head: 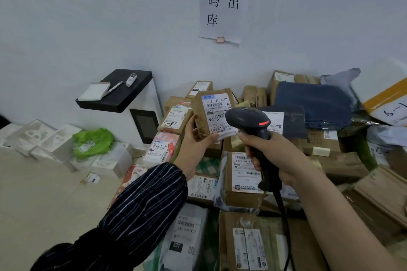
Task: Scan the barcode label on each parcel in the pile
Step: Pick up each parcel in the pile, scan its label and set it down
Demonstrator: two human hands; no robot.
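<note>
The person is holding up one small brown parcel (204, 116) in the left hand (195, 141), above the big pile of parcels (244, 182) that is lying against the wall. The thumb and fingers are curling round the parcel's bottom left corner, pinching it so the white label (217, 110) is facing us. The right hand (279, 156) is wrapping tight round the handle of the black scanner (247, 117). The scanner's head is sitting just in front of the label and covering its right edge. A red light (264, 123) is glowing on the scanner's side, and a black cable (283, 211) is hanging down from the handle. I think the step going on is the scanning of this one parcel. The job is looking far from done, because many parcels are waiting in the pile. The next move is likely calling for the scanner's front to be aiming right at the black bars on the label, with the parcel being held steady; after a good read, this parcel is needing a spot away from the ones not scanned
</note>
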